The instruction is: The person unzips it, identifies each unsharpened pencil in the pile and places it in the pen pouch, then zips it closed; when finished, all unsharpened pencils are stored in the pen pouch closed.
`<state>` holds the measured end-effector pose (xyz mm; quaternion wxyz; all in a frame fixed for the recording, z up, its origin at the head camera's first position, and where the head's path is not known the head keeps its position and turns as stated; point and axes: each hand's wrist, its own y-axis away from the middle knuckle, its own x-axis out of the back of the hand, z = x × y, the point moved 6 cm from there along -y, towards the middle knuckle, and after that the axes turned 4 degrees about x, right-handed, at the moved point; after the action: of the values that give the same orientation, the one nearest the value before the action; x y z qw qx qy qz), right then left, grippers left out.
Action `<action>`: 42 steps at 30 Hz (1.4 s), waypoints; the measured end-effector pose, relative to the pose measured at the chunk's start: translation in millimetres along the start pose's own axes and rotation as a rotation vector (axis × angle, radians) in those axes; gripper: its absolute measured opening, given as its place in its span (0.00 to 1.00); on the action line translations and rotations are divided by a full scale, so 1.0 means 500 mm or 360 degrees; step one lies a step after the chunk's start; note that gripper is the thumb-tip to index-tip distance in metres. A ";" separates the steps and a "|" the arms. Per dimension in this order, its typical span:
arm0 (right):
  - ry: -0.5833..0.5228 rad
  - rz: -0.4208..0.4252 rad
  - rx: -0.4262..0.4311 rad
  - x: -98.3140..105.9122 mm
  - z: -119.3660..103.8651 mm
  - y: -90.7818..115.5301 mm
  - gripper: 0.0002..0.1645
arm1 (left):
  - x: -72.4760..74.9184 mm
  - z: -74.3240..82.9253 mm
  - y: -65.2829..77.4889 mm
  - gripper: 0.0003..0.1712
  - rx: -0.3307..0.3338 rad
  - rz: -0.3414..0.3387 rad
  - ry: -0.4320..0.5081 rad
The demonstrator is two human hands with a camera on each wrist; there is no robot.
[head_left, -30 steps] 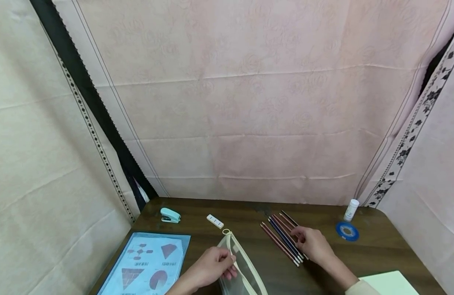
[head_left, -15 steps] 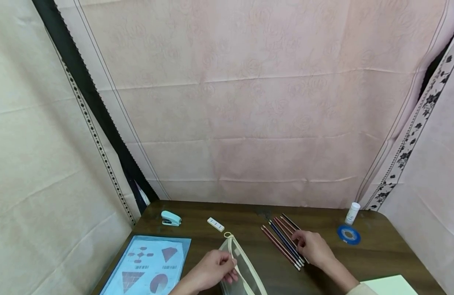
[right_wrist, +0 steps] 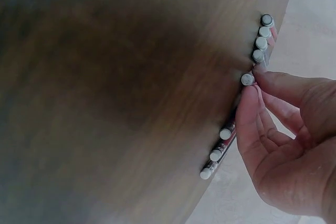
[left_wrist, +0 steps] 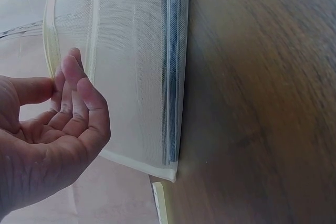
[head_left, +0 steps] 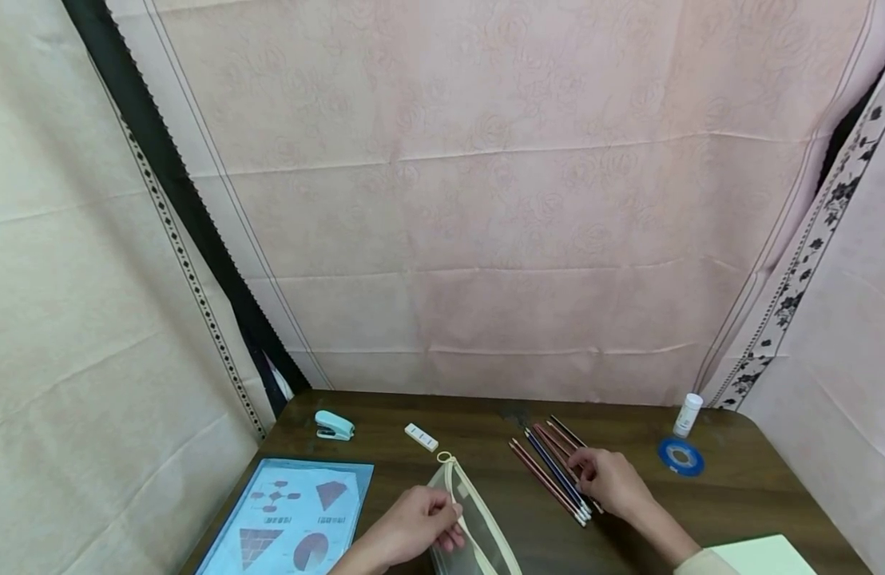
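Observation:
My left hand (head_left: 417, 523) pinches the cream-edged opening of a see-through mesh zip pouch (head_left: 477, 511), thumb against fingertips. In the left wrist view the pouch (left_wrist: 123, 93) stands up from the table, and a long bluish-grey strip (left_wrist: 172, 66) shows along its bottom. Several pencils (head_left: 546, 483), reddish, blue and dark, lie side by side on the table right of the pouch. Over them is my right hand (head_left: 615, 483), its thumb and index finger pinching one pencil (right_wrist: 247, 80) near its pale end. Other pencils lie on both sides of that one.
A light-blue stapler (head_left: 334, 425) and a white block like an eraser (head_left: 421, 437) sit toward the back. At left lies a blue folder (head_left: 366, 479) with printed shapes. A glue stick (head_left: 688, 415), a blue tape roll (head_left: 681, 458) and pale green paper (head_left: 766, 555) are at right.
The head view has shifted slightly, so everything sits a little lower in it. Both hands stay nearly still, the left on the pouch edge, the right at the pencils.

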<state>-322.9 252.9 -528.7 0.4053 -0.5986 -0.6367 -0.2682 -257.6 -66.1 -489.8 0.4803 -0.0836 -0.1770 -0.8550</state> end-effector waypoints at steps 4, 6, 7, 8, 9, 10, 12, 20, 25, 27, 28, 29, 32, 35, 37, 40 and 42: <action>0.0002 -0.0001 0.0006 -0.001 0.000 0.000 0.16 | 0.000 0.001 0.000 0.15 0.0010 0.0005 -0.0010; 0.0002 0.0004 0.0000 -0.001 0.001 -0.001 0.16 | 0.000 0.002 0.000 0.15 0.0010 0.0005 -0.0011; -0.0001 0.0003 -0.0006 -0.001 0.002 -0.001 0.16 | 0.000 0.002 0.000 0.15 0.0010 0.0005 -0.0012; 0.0001 -0.0001 -0.0012 -0.002 0.002 -0.002 0.17 | 0.000 0.003 0.000 0.15 0.0009 0.0004 -0.0013; -0.0004 -0.0003 -0.0018 -0.001 0.002 -0.002 0.17 | 0.000 0.003 0.000 0.15 0.0008 0.0005 -0.0014; -0.0013 -0.0008 -0.0027 -0.001 0.002 -0.002 0.17 | 0.000 0.003 0.000 0.15 0.0006 0.0005 -0.0014; -0.0025 -0.0013 -0.0035 -0.001 0.003 -0.003 0.17 | 0.000 0.003 0.000 0.15 0.0004 0.0006 -0.0015; -0.0003 -0.0004 -0.0059 -0.001 0.008 -0.003 0.18 | -0.001 0.004 0.001 0.16 -0.0001 0.0010 -0.0021; -0.0024 -0.0005 -0.0076 0.004 0.005 -0.001 0.17 | -0.004 0.006 0.000 0.15 0.0008 0.0007 -0.0026; -0.0028 0.0010 -0.0073 0.009 0.002 -0.001 0.17 | -0.003 0.006 -0.001 0.15 0.0011 0.0007 -0.0027; -0.0023 0.0025 -0.0065 0.013 0.001 -0.001 0.17 | -0.003 0.006 -0.002 0.15 0.0009 0.0005 -0.0029; -0.0011 0.0044 -0.0053 0.017 0.000 -0.001 0.17 | -0.003 0.006 -0.003 0.15 0.0011 0.0004 -0.0030; 0.0006 0.0105 -0.0015 0.030 -0.007 0.000 0.17 | -0.004 0.006 -0.006 0.14 0.0005 0.0000 -0.0033; -0.0036 0.0151 0.0027 0.043 -0.016 0.003 0.17 | -0.004 0.006 -0.009 0.14 -0.0006 0.0000 -0.0030; -0.0084 0.0168 0.0043 0.049 -0.024 0.005 0.17 | -0.005 0.007 -0.010 0.15 -0.0015 -0.0001 -0.0026; -0.0156 0.0203 0.0056 0.057 -0.040 0.010 0.19 | -0.005 0.006 -0.011 0.15 -0.0011 -0.0004 -0.0024; -0.0205 0.0232 0.0073 0.060 -0.053 0.015 0.20 | -0.005 0.003 -0.008 0.15 -0.0003 -0.0013 -0.0019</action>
<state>-309.2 248.2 -490.8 0.3956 -0.6500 -0.6222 -0.1843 -259.8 -61.6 -490.2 0.4756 -0.0884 -0.1796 -0.8566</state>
